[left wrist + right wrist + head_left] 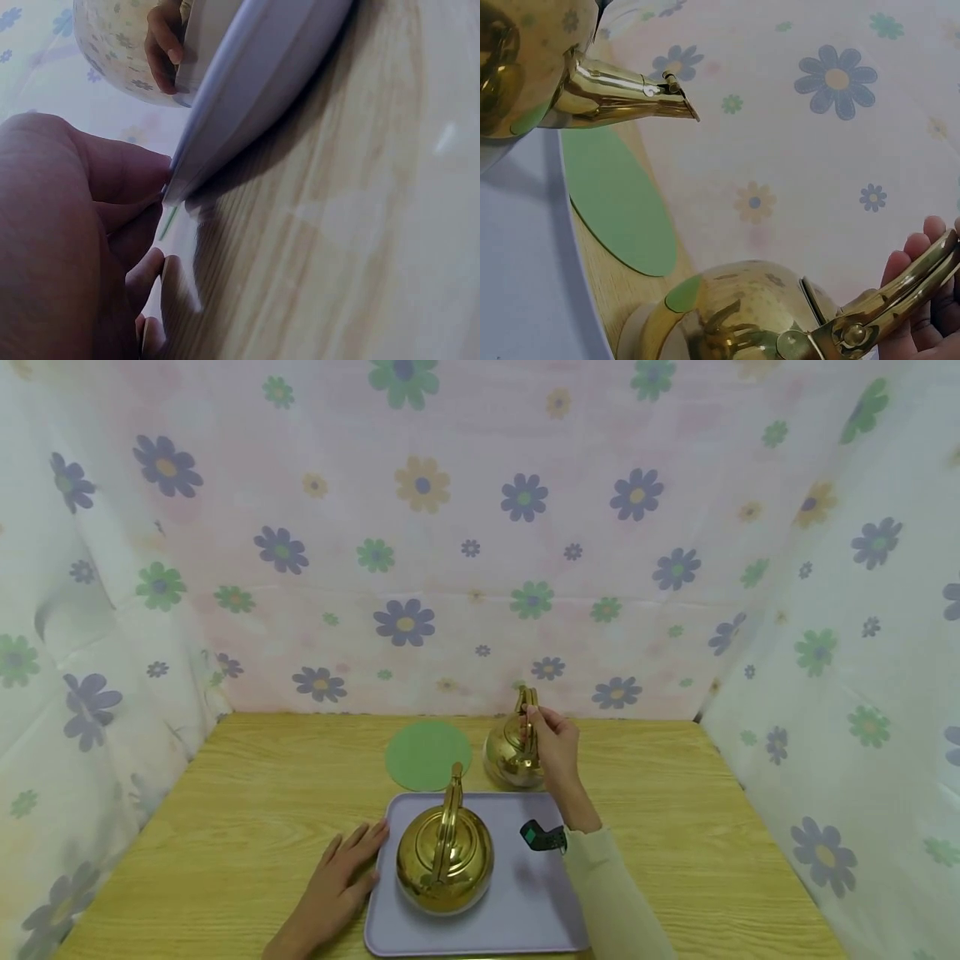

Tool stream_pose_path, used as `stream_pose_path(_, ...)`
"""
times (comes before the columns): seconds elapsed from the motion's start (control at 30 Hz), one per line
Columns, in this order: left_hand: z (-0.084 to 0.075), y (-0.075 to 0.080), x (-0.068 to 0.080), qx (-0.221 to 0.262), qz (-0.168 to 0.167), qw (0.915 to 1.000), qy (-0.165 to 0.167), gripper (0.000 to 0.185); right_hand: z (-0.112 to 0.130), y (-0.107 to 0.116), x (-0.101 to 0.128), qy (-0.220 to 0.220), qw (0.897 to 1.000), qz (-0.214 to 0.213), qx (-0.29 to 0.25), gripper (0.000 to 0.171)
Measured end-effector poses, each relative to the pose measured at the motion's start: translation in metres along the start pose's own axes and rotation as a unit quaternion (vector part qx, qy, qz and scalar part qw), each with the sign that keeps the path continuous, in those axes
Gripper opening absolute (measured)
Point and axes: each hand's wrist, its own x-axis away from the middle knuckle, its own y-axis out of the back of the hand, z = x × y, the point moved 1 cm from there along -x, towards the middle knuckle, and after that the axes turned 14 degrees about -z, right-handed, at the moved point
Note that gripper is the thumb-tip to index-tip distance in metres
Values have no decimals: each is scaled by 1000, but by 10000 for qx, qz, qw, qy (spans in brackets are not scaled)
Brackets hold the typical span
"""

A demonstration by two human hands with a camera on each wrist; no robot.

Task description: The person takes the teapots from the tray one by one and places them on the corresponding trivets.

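Observation:
My right hand (pixel 557 747) holds the arched handle (pixel 900 296) of a shiny gold kettle (pixel 513 767) behind the tray's far edge, its fingers around the handle. Nearer me, a second gold kettle (pixel 445 881) stands on the left part of a pale lilac tray (pixel 525 927), handle up. Its spout (pixel 622 94) points away from me, toward the back wall. To the left of the tray lies my left hand (pixel 337 881), fingers extended, tips touching the tray's left rim (pixel 217 90). No object is in its grasp.
A flat green round mat (pixel 427 756) lies on the wooden table (pixel 262 802) behind the tray, left of the far kettle. Flower-printed cloth (pixel 465 568) encloses the back and both sides. A dark device (pixel 542 837) sits at my right wrist, over the tray.

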Motion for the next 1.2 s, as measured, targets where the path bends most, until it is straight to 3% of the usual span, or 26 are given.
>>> stream_pose_path(0.3,-1,0,0,4,19,10000,47,54,0,10,10,-23,9990,-365,242,36)
stream_pose_path(0.5,1,0,0,-9,25,10000,23,54,-2,21,18,-375,9942,-817,-595,33)
stream_pose_path(0.63,0,0,0,14,10,10000,21,55,0,28,24,-491,9903,-881,-958,34)
stream_pose_path(0.93,-1,0,0,103,94,9999,99,54,6,38,44,-690,9916,-547,-943,35)
stream_pose_path(1.2,-2,2,-1,75,4,9999,-71,53,11,29,72,-797,9954,268,-455,38)
